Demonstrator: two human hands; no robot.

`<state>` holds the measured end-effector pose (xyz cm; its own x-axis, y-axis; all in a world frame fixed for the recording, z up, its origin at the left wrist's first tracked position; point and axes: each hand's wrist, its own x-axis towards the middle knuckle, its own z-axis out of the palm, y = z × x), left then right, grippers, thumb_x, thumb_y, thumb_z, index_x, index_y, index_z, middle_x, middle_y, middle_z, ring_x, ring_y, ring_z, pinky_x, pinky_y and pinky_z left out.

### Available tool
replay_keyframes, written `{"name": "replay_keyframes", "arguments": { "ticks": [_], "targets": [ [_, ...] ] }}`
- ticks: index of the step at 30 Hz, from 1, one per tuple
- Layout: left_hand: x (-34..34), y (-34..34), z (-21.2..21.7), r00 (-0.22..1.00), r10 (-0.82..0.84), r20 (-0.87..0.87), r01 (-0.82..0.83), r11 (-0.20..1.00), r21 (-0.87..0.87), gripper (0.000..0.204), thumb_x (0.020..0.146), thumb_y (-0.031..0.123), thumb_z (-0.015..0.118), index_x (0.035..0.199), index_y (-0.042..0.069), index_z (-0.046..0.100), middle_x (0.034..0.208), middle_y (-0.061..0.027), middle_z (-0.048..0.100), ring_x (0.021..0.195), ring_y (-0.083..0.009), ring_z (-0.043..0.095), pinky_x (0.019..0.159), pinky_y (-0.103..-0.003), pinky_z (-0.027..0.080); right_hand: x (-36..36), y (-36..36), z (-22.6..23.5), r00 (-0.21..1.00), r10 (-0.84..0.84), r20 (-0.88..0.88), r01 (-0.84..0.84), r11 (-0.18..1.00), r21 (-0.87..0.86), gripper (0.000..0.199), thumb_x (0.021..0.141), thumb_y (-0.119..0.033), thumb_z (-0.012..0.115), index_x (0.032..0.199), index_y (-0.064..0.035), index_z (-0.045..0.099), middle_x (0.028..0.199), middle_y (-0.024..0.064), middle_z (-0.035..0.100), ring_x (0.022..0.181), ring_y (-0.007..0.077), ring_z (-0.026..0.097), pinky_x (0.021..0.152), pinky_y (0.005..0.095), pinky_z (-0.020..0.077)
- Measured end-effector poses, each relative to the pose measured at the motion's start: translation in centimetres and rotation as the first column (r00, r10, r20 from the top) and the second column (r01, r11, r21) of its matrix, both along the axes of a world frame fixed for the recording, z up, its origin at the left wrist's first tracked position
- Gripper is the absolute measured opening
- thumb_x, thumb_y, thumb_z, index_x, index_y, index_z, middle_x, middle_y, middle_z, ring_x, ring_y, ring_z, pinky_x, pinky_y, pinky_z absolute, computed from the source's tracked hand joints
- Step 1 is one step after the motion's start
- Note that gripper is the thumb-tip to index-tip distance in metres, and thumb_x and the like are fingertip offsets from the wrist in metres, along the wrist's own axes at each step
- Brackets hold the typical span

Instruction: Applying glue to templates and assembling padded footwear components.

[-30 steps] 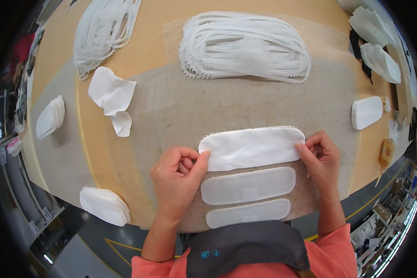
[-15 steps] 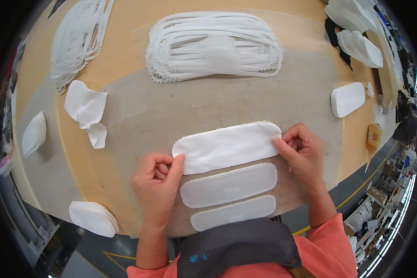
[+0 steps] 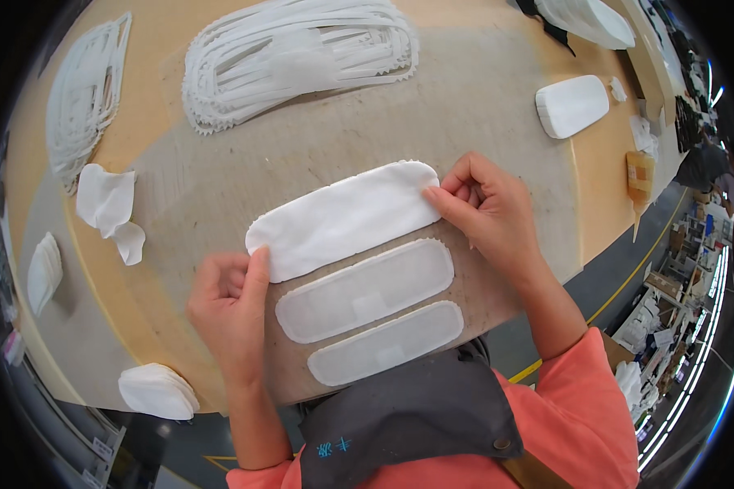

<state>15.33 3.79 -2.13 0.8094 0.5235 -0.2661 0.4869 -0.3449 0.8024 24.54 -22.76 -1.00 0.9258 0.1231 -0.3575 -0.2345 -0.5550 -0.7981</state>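
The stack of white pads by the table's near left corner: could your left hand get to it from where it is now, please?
Probably yes: the left hand pins the white pad, and only bare table lies between it and the stack.

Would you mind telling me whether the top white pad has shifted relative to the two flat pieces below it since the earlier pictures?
No: the white pad sits just above the upper flat piece as before; only the camera turned.

Bright, even light — warped, dark rim

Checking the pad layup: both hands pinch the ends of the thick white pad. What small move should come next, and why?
Probably smooth it flat: the left hand and right hand hold the thick white pad by its ends above two thinner pads.
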Motion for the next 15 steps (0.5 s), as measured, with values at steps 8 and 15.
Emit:
{"name": "replay_keyframes", "arguments": {
  "ticks": [8, 15],
  "targets": [
    [-0.5, 0.9, 0.1, 0.997, 0.007, 0.083, -0.002, 0.998, -0.061, 0.023, 0.088, 0.012, 0.078, 0.104, 0.003, 0.063, 0.076, 0.0036, 0.050, 0.068, -0.0052, 0.043, 0.063, -0.021, 0.040, -0.8, -0.5, -0.3, 0.952, 0.008, 0.305, 0.080, 0.958, -0.277, 0.029, 0.089, -0.020, 0.077, 0.106, -0.0056, 0.058, 0.091, 0.0038, 0.062, 0.067, 0.0164, 0.053, 0.061, 0.0310, 0.0462],
    [-0.7, -1.9, 1.4, 0.769, -0.634, 0.080, 0.449, 0.625, 0.639, 0.057, 0.099, 0.026, 0.060, 0.148, 0.005, 0.042, 0.151, -0.0148, 0.041, 0.142, -0.0303, 0.035, 0.115, -0.051, 0.026, -3.7, 3.0, 0.9, 0.612, 0.612, 0.501, -0.321, 0.772, -0.549, 0.089, 0.088, -0.068, 0.053, 0.151, -0.0077, 0.039, 0.158, 0.0115, 0.037, 0.141, 0.0286, 0.037, 0.115, 0.0539, 0.0244]
  ]
}}
